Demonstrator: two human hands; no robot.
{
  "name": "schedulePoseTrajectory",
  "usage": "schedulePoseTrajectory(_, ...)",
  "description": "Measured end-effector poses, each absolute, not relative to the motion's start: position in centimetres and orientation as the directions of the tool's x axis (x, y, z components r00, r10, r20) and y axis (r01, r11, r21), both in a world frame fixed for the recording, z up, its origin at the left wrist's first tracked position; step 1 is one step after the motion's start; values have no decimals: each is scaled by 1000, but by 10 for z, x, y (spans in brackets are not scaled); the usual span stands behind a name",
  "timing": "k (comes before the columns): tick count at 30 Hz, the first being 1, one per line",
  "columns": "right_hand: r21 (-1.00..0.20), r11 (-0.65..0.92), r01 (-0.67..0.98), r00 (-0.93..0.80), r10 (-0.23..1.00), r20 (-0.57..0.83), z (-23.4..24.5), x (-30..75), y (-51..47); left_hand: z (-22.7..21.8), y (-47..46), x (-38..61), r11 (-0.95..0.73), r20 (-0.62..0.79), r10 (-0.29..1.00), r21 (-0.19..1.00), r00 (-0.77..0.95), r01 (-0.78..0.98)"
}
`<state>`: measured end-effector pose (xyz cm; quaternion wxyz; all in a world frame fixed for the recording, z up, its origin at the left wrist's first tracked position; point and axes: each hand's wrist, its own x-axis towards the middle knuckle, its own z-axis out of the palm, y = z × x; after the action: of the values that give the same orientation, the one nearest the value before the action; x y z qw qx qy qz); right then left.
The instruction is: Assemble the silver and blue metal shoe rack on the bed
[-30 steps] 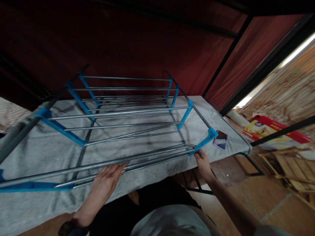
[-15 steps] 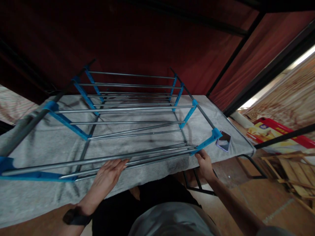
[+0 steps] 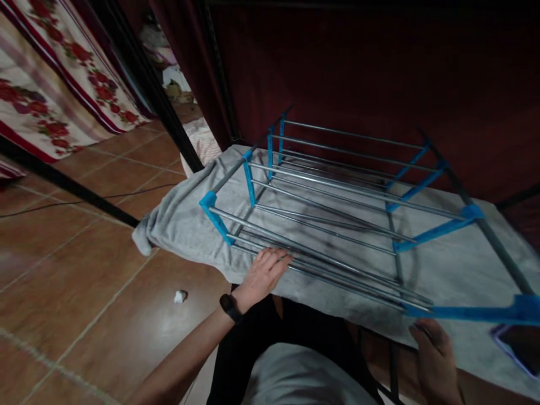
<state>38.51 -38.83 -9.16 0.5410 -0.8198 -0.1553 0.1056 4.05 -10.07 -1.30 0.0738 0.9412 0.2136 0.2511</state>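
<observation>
A rack of grey metal tubes with blue plastic brackets [image 3: 218, 223] lies across a grey blanket [image 3: 185, 225]. My left hand [image 3: 268, 269], with a dark band at the wrist, curls over the front metal tubes [image 3: 337, 273] near their left part. Just below the front right bracket [image 3: 468, 314] is my right hand [image 3: 436, 351], its thumb and fingers drawn together. What they may hold is too unclear to name, and whether they touch the bracket cannot be seen. Some loose-looking tubes slant across the rack's lower level.
A phone [image 3: 518, 343] with a purple edge lies on the blanket at the right. Dark metal posts [image 3: 169, 112] frame the surface, with a dark red cloth [image 3: 358, 67] behind. On the tiled floor [image 3: 126, 304] lies a white crumpled scrap [image 3: 180, 296]. Floral curtains [image 3: 76, 67] hang at far left.
The view has swung left, so the rack appears further right and floor shows at left. My left hand stays at the front tubes; my right hand now appears slightly below the bracket.
</observation>
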Motion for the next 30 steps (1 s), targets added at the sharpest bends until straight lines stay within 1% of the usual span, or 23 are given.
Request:
schedulePoseTrajectory(1, -919, -372, 127, 933, 359, -16, -99, 379, -392, -22, -107, 34, -879, 461, 475, 274, 749, 389)
schedulePoseTrajectory(3, -907, -405, 115, 926, 374, -49, -110, 364, -398, -40, -116, 19, -827, 447, 561, 334, 697, 452)
schedulePoseTrajectory(5, -886, -431, 172, 885, 463, -54, -116, 348, -397, -55, -117, 7, -777, 388, 628, 357, 675, 518)
schedulePoseTrajectory(6, -873, -426, 236, 846, 532, -31, -115, 339, -392, -60, -115, 3, -762, 355, 646, 350, 676, 544)
schedulePoseTrajectory(7, -858, -402, 320, 789, 614, 7, -113, 331, -385, -63, -112, -1, -755, 327, 654, 332, 682, 565)
schedulePoseTrajectory(9, -807, -300, 508, 629, 770, 109, -105, 315, -366, -64, -104, -3, -759, 279, 651, 272, 706, 592)
schedulePoseTrajectory(11, -727, -162, 667, 448, 868, 217, -97, 302, -341, -63, -95, -2, -770, 235, 638, 189, 733, 610)
schedulePoseTrajectory(12, -681, -96, 726, 364, 893, 263, -94, 298, -328, -62, -90, 0, -775, 217, 632, 142, 744, 616)
schedulePoseTrajectory(14, -576, -4, 818, 233, 916, 326, -94, 292, -303, -61, -83, 4, -779, 186, 623, 54, 760, 625)
schedulePoseTrajectory(15, -516, 17, 857, 185, 923, 337, -96, 291, -293, -60, -80, 6, -777, 174, 622, 18, 764, 629)
schedulePoseTrajectory(19, -233, -10, 972, 85, 946, 313, -109, 293, -263, -56, -73, 12, -777, 162, 609, -72, 776, 625)
schedulePoseTrajectory(21, -137, -33, 990, 73, 952, 297, -113, 295, -256, -53, -71, 14, -785, 170, 595, -89, 786, 613)
schedulePoseTrajectory(23, -112, -41, 993, 73, 954, 291, -115, 297, -254, -50, -70, 13, -789, 181, 586, -92, 790, 607)
schedulePoseTrajectory(27, -152, -35, 988, 82, 945, 318, -119, 301, -254, -47, -67, 11, -800, 194, 574, -74, 796, 595)
schedulePoseTrajectory(30, -168, -21, 985, 74, 947, 313, -121, 303, -255, -51, -66, 8, -803, 218, 573, -43, 790, 595)
